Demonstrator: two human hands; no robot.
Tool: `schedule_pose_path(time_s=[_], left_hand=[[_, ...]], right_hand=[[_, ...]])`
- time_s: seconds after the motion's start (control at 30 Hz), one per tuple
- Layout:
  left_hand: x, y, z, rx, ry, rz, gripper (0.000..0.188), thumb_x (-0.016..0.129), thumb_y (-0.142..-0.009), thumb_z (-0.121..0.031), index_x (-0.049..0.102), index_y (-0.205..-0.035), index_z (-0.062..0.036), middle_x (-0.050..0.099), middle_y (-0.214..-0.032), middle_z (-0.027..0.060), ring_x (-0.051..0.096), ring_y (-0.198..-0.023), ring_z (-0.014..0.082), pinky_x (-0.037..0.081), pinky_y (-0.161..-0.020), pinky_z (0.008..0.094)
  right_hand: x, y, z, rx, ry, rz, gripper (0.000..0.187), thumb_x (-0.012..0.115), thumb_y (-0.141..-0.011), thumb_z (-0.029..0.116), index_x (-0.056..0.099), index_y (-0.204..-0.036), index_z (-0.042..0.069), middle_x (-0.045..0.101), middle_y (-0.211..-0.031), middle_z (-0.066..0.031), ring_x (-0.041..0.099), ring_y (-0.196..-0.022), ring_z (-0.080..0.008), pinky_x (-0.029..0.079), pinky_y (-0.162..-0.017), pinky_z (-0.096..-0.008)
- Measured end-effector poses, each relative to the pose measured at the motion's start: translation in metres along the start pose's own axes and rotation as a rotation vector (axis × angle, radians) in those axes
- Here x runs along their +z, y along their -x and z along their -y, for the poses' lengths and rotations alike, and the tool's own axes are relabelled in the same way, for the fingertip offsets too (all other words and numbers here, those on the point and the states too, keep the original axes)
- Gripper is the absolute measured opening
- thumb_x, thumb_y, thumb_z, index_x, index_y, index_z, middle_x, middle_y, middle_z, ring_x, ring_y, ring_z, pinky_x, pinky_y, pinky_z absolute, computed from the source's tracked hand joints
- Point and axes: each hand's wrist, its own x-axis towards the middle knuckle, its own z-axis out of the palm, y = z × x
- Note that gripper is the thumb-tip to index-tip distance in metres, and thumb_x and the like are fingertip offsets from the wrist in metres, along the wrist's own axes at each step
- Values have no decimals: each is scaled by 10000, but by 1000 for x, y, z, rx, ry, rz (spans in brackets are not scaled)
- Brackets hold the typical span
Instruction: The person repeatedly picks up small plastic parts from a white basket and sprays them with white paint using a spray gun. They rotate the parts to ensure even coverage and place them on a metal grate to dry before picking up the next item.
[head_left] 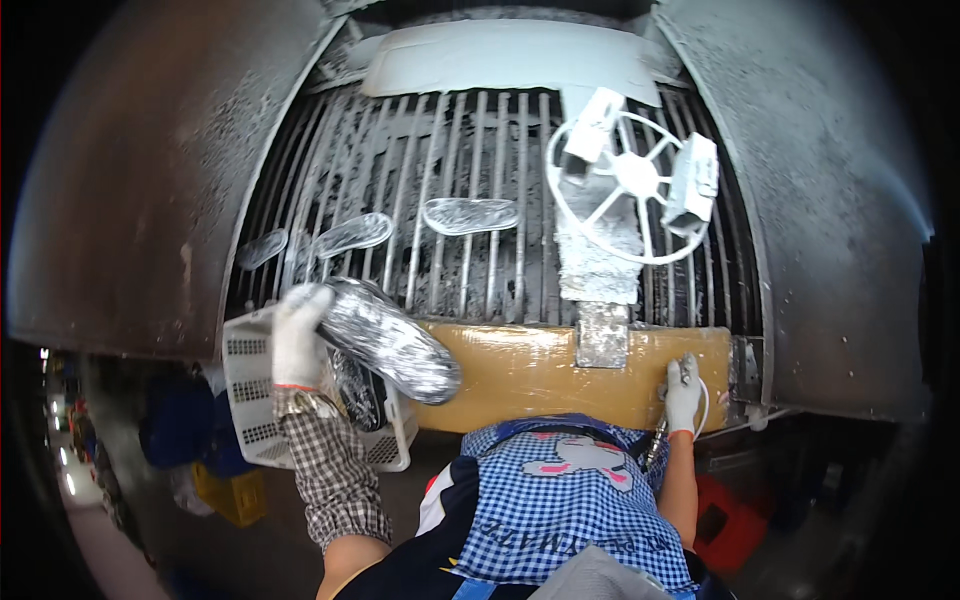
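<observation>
My left hand [300, 345], in a white glove, grips one end of a shiny black-and-silver shoe sole [390, 340], which hangs tilted over a white plastic basket [245, 405]. Another dark sole [357, 388] lies inside the basket, partly covered by the held one. My right hand [683, 395], also gloved, is closed around a small metal tool [688, 372] with a thin white hose [706, 405]. Most of that tool is hidden by the fingers, so its kind is unclear. The hand is above the right end of a tan, film-wrapped ledge [520, 365].
Several metal bars [480, 270] form a grate, with three smaller silvery soles [470, 215] lying on it. A white spoked wheel [640, 175] carrying two blocks stands at the right. Dark panels [150, 180] wall both sides. A yellow crate [232, 495] stands low at left.
</observation>
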Motion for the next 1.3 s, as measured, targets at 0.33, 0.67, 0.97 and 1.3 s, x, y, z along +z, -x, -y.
schedule_pose_path(time_s=[0.33, 0.67, 0.97, 1.3], left_hand=[[128, -10, 147, -596, 215, 521, 449, 624, -993, -57, 529, -1418, 53, 745, -1110, 213, 755, -693, 314, 631, -486, 379], [194, 22, 166, -753, 412, 520, 404, 558, -1010, -103, 518, -1395, 10, 703, -1018, 237, 669, -686, 308, 560, -556, 377], [222, 47, 157, -810, 373, 539, 355, 565, -1028, -151, 579, -1346, 7, 728, -975, 221, 668, -661, 297, 558, -554, 377], [214, 48, 158, -783, 356, 694, 447, 579, -996, -101, 532, -1419, 34, 728, -1039, 208, 661, -641, 273, 547, -496, 332]], right_hand=[[-4, -2, -28, -97, 117, -63, 669, 697, -1018, 192, 442, -1623, 59, 702, -1358, -169, 683, -1201, -249, 510, -1057, -358], [26, 95, 142, -322, 278, 298, 763, 695, -1007, 254, 347, -1677, 145, 682, -1345, -283, 707, -1197, -414, 545, -1029, -438], [51, 106, 168, -417, 455, 541, 767, 649, -1019, 287, 291, -1696, 269, 689, -1033, -326, 684, -938, -512, 552, -890, -560], [40, 74, 153, -412, 377, 277, 844, 690, -971, 242, 265, -1698, 195, 710, -966, -308, 695, -891, -509, 557, -839, -554]])
